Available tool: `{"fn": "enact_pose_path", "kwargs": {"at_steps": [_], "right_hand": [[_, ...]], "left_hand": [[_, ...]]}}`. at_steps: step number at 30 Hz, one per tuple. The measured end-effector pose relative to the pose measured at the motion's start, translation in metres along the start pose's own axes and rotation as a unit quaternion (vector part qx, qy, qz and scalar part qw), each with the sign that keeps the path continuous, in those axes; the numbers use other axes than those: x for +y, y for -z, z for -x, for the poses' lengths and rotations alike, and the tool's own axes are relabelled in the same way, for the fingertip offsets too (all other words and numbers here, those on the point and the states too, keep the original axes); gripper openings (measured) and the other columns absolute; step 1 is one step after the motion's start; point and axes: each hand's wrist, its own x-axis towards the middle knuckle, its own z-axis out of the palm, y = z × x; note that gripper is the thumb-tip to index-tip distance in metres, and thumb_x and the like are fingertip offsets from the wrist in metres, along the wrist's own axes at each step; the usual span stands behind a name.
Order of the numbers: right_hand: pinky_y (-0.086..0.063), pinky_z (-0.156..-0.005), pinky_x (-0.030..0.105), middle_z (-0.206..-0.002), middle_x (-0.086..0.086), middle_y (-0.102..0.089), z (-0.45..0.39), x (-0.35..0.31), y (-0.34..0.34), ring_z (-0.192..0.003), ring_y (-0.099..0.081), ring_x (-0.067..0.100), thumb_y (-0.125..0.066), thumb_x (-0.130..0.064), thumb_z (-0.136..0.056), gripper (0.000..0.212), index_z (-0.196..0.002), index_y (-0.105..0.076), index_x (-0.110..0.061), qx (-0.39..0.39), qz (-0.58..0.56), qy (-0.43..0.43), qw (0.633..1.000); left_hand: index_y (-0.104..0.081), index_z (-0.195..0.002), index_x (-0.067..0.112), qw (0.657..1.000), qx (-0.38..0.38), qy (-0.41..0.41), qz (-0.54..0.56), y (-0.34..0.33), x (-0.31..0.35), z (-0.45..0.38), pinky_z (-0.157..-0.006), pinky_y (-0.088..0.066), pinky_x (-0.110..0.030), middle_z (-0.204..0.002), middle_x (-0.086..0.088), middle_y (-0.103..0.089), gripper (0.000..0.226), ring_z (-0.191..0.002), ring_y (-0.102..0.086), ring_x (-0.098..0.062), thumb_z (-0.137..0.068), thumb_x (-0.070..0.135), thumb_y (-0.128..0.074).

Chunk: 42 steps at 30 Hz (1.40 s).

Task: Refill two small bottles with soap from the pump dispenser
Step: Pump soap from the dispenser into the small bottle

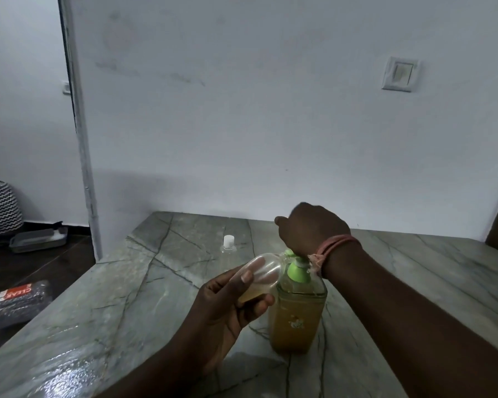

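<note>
Head view: left hand (227, 308) is closed around a small bottle (259, 278), held tilted, long axis running up and away toward the right hand, mouth end at the green pump nozzle (289, 252); exact mouth-to-spout contact can't be made out. A little amber soap sits in the bottle's lower end. Right hand (311, 229), fingers curled, rests on top of the pump dispenser (296, 314), which stands on the counter (98, 311) directly below it. Second small bottle (228, 244) stands capped beyond the left hand, untouched. Likely next: a downward press.

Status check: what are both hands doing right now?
Left hand tilts small bottle at nozzle. Right hand atop pump dispenser. Second bottle waits capped behind. Nothing blocking.
</note>
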Motion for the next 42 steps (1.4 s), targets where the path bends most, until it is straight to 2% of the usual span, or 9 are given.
{"fn": "enact_pose_path", "kwargs": {"at_steps": [5, 11, 17, 24, 27, 30, 34, 37, 42], "right_hand": [[-0.045, -0.077, 0.032, -0.097, 0.008, -0.066, 0.0, 0.009, -0.003, -0.088, -0.059, 0.029, -0.049, -0.048, -0.091, 0.04, -0.063, -0.044, -0.019, -0.034, -0.022, -0.019, 0.999], [-0.041, -0.068, 0.029, -0.068, -0.003, -0.048, -0.005, -0.002, 0.001, -0.074, -0.053, 0.024, -0.053, -0.043, -0.087, 0.032, -0.065, -0.047, -0.021, -0.014, 0.047, 0.029, 0.998], [-0.044, -0.071, 0.031, -0.066, 0.0, -0.049, -0.001, 0.008, -0.009, -0.076, -0.056, 0.028, -0.049, -0.048, -0.092, 0.04, -0.063, -0.047, -0.019, -0.024, -0.029, 0.012, 0.999], [-0.04, -0.066, 0.03, -0.065, -0.004, -0.047, -0.005, 0.003, -0.001, -0.072, -0.053, 0.025, -0.051, -0.047, -0.088, 0.036, -0.065, -0.048, -0.02, 0.006, 0.027, 0.045, 0.999], [-0.04, -0.067, 0.03, -0.066, -0.002, -0.051, -0.004, 0.005, -0.009, -0.071, -0.054, 0.025, -0.049, -0.047, -0.091, 0.038, -0.065, -0.048, -0.019, 0.018, -0.014, 0.027, 0.999], [-0.041, -0.065, 0.03, -0.067, 0.001, -0.055, -0.002, 0.01, -0.009, -0.068, -0.055, 0.025, -0.048, -0.046, -0.091, 0.039, -0.063, -0.051, -0.018, 0.01, -0.023, 0.026, 0.999], [-0.04, -0.068, 0.03, -0.067, -0.002, -0.046, -0.004, 0.007, 0.0, -0.074, -0.052, 0.026, -0.05, -0.047, -0.09, 0.037, -0.065, -0.045, -0.02, 0.017, 0.021, 0.05, 0.998], [-0.04, -0.067, 0.03, -0.067, -0.003, -0.047, -0.007, 0.004, -0.003, -0.073, -0.053, 0.025, -0.052, -0.048, -0.088, 0.037, -0.065, -0.046, -0.02, 0.012, 0.026, 0.066, 0.997], [-0.038, -0.063, 0.029, -0.065, 0.003, -0.052, -0.005, 0.011, -0.011, -0.068, -0.055, 0.027, -0.049, -0.044, -0.089, 0.038, -0.062, -0.048, -0.017, -0.009, -0.046, 0.016, 0.999]], "left_hand": [[-0.072, -0.118, 0.01, 1.0, -0.008, 0.009, 0.015, 0.0, 0.001, 0.001, -0.07, -0.06, -0.025, -0.12, -0.021, -0.07, 0.074, -0.082, -0.071, -0.024, -0.056, 0.042, -0.094], [-0.066, -0.127, 0.009, 0.999, -0.031, 0.007, 0.042, 0.001, 0.003, 0.005, -0.078, -0.059, -0.027, -0.131, -0.022, -0.063, 0.072, -0.095, -0.07, -0.026, -0.065, 0.04, -0.087], [-0.067, -0.125, 0.007, 0.999, -0.012, 0.003, 0.033, 0.001, 0.001, 0.002, -0.072, -0.059, -0.025, -0.128, -0.024, -0.065, 0.074, -0.089, -0.071, -0.024, -0.063, 0.041, -0.089], [-0.071, -0.121, 0.009, 0.999, -0.008, -0.002, 0.045, -0.003, 0.001, 0.004, -0.074, -0.059, -0.025, -0.123, -0.018, -0.069, 0.072, -0.093, -0.072, -0.024, -0.059, 0.041, -0.092], [-0.069, -0.123, 0.009, 0.999, -0.007, -0.005, 0.036, 0.0, 0.001, 0.003, -0.076, -0.059, -0.025, -0.125, -0.02, -0.068, 0.072, -0.096, -0.072, -0.024, -0.062, 0.042, -0.09], [-0.069, -0.124, 0.011, 1.0, -0.009, -0.005, 0.027, -0.001, 0.001, 0.003, -0.073, -0.059, -0.025, -0.124, -0.019, -0.068, 0.063, -0.087, -0.07, -0.022, -0.071, 0.041, -0.084], [-0.07, -0.123, 0.016, 1.0, -0.003, -0.007, -0.003, -0.003, 0.0, 0.003, -0.062, -0.054, -0.024, -0.124, -0.015, -0.069, 0.04, -0.069, -0.06, -0.015, -0.089, 0.03, -0.056], [-0.07, -0.123, 0.017, 1.0, -0.002, -0.009, -0.006, -0.001, -0.002, 0.004, -0.062, -0.054, -0.024, -0.122, -0.012, -0.07, 0.039, -0.068, -0.06, -0.014, -0.089, 0.029, -0.055], [-0.069, -0.124, 0.013, 1.0, -0.001, -0.012, -0.005, 0.002, -0.004, 0.003, -0.061, -0.053, -0.024, -0.121, -0.016, -0.07, 0.04, -0.067, -0.06, -0.015, -0.089, 0.028, -0.056]]}}
